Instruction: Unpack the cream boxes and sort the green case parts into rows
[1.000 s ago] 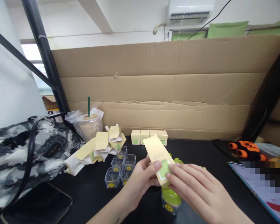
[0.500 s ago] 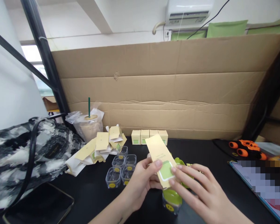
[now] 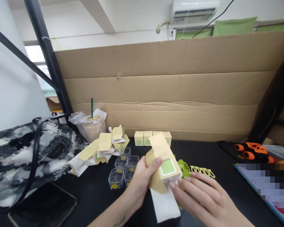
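Aloft over a black tabletop (image 3: 92, 194), an unfolded cream box (image 3: 164, 154) sits clasped in the left hand (image 3: 141, 176), white panel (image 3: 164, 205) hanging, while the right hand (image 3: 203, 197), fingers loosely extended, meets its lower end, grip unclear.

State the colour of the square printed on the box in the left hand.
The square is green, edged in white, clearest in the head view.

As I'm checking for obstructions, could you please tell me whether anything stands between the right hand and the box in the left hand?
Nothing visible does. The right hand is at the lower end of the cream box, which the left hand holds. A white flap hangs below the box, left of the right hand.
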Available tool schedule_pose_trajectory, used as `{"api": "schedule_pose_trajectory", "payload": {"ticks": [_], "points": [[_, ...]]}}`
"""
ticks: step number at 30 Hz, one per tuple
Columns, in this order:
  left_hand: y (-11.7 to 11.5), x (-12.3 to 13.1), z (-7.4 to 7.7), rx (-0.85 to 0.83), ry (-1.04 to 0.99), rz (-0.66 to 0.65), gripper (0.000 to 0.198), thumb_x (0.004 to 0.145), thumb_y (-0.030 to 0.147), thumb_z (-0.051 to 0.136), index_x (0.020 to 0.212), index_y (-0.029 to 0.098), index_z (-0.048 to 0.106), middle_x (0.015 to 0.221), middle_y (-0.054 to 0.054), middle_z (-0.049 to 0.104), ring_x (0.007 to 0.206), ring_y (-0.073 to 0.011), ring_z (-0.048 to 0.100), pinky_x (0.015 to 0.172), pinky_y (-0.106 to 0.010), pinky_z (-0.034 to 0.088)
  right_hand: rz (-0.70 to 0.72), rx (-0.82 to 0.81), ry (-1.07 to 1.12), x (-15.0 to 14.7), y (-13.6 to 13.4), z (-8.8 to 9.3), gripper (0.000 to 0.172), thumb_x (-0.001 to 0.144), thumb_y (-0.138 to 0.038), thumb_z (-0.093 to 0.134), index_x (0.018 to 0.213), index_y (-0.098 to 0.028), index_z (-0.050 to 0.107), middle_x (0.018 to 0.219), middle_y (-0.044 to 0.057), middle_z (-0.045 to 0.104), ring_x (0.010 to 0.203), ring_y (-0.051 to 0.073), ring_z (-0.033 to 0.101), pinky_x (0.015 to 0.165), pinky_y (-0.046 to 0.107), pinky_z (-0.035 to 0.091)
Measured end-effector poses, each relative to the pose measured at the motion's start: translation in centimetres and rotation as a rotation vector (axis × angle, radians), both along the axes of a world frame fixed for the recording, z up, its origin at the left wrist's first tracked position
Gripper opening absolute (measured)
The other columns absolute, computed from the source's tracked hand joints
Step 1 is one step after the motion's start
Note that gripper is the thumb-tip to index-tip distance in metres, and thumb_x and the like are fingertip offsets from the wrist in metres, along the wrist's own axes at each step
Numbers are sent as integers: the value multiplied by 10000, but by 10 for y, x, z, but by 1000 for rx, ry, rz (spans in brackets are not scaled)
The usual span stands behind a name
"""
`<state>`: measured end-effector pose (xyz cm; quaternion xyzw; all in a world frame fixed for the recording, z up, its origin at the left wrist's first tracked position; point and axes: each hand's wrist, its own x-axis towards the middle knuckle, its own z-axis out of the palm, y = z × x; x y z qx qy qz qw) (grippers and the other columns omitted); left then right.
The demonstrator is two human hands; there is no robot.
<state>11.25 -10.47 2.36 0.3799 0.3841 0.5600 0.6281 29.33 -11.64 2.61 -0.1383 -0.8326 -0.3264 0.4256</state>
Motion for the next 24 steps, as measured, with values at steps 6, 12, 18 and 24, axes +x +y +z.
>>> {"api": "schedule_pose_trajectory", "payload": {"ticks": [6,12,18,24], "points": [[-4,2,-4,81,-14,-79,442,746,398,713,1021,154,468,1070,-117,640,969,-227,622,821,-326,482,-61,-37,-28,4,0,-13,378,986,-108,316,963,-211,678,837,-13,706,832,110,580,971,273,366],[-10,1,6,106,-79,-245,509,738,266,733,1144,128,459,1207,-177,591,1097,-286,579,914,-374,445,-73,-62,-75,13,6,-14,394,985,-88,284,1021,-216,655,799,-9,682,808,126,556,825,292,383],[-6,-2,10,67,-64,-95,469,753,239,707,1147,143,472,1166,-157,627,1016,-286,625,827,-372,505,-122,-69,-80,14,9,-14,340,953,-82,365,1092,-215,646,843,4,687,816,141,551,832,294,380],[-10,1,9,62,-35,-128,452,741,214,715,1120,152,476,1134,-139,636,993,-265,627,804,-339,509,-78,24,-47,2,4,-9,315,928,-64,398,999,-219,664,775,-5,708,745,134,579,813,295,407]]}}
